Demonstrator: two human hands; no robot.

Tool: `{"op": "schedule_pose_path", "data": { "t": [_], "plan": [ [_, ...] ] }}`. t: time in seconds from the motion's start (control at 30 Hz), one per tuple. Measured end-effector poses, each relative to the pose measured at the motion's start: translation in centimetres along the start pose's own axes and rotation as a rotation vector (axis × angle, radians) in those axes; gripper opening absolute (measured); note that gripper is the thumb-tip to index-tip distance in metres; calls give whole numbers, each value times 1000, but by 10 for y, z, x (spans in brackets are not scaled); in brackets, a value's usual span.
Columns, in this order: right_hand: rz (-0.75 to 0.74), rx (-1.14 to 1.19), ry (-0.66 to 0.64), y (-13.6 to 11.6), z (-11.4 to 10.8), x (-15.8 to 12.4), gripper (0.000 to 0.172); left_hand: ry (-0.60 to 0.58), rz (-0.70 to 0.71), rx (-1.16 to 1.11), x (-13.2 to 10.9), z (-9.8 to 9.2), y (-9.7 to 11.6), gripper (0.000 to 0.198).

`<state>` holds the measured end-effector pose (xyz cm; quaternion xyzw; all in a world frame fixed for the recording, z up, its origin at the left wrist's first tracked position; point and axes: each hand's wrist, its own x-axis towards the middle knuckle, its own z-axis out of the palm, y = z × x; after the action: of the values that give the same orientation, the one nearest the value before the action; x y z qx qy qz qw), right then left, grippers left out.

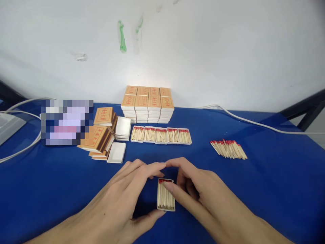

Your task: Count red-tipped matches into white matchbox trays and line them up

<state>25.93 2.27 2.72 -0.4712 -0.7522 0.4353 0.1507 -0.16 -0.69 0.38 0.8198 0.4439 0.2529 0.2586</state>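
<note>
Between my two hands is a small white matchbox tray (pixel 166 200) filled with red-headed matches, heads toward the far side. My left hand (pixel 127 193) grips the tray, its thumb at the near edge and its fingers around the far end. The thumb of my right hand (pixel 195 189) presses on the match heads near the tray's far right corner, while its index finger arches over toward my left index fingertip. Part of the tray's far side is hidden behind my fingers.
Filled match trays (pixel 161 136) stand in a row ahead, before stacked closed matchboxes (pixel 147 103) by the wall. Loose matches (pixel 228 149) lie right. Empty trays (pixel 117 152) and orange sleeves (pixel 95 138) are left, beside a pixelated object (pixel 67 122). White cables (pixel 236 117) cross the blue table.
</note>
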Motion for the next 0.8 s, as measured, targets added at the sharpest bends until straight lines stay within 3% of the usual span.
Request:
{"op": "schedule_pose_path", "data": {
  "t": [0.1, 0.23, 0.33, 0.43, 0.63, 0.7, 0.8],
  "plan": [
    [-89, -62, -7, 0, -6, -1, 27, 37, 18, 5, -2, 2, -1, 79],
    [-254, -243, 62, 5, -2, -1, 57, 75, 39, 110, -9, 3, 1, 96],
    [-311, -348, 91, 9, 1, -1, 57, 37, 35, 145, -10, -3, 5, 122],
    [-310, -399, 85, 11, -6, -1, 54, 2, 45, 150, -6, -9, 9, 132],
    [-209, -364, 216, 22, -47, 4, 38, 43, 140, 276, -7, -10, 6, 110],
    [-172, -371, 253, 27, -56, 7, 37, 44, 178, 314, -10, -10, 4, 93],
    [-148, -333, 226, 31, -54, 12, 36, 91, 252, 308, -9, -10, 5, 52]
  ]
}}
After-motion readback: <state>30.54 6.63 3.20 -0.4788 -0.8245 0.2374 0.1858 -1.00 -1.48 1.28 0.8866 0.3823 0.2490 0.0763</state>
